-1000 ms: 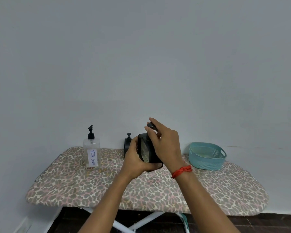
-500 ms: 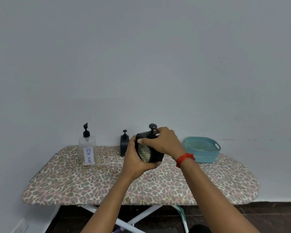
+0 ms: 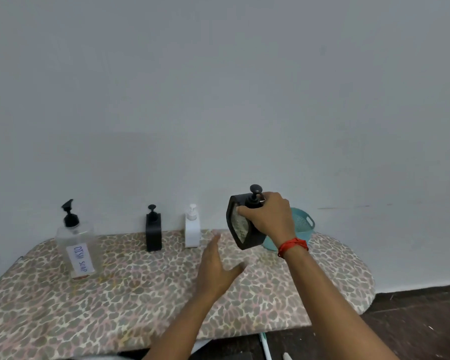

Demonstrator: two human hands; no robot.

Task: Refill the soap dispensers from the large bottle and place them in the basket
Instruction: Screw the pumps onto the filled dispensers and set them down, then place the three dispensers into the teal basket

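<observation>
My right hand (image 3: 269, 220) grips a black soap dispenser (image 3: 240, 226) by its top, below the pump, and holds it tilted in the air just left of the teal basket (image 3: 303, 224). My left hand (image 3: 217, 267) hovers open over the ironing board with fingers spread, holding nothing. The large clear bottle (image 3: 77, 249) labelled "DISH SOAP" stands upright at the left with its black pump on. A second black dispenser (image 3: 153, 229) and a white dispenser (image 3: 192, 229) stand upright at the back edge by the wall.
Everything sits on an ironing board (image 3: 140, 294) with a leopard-print cover, pushed against a plain grey wall. Its rounded end lies at the right past the basket. Dark floor and white board legs show below.
My left hand has let go of the black dispenser and dropped away open. My right hand alone has carried the dispenser right toward the basket. The white dispenser is now uncovered.
</observation>
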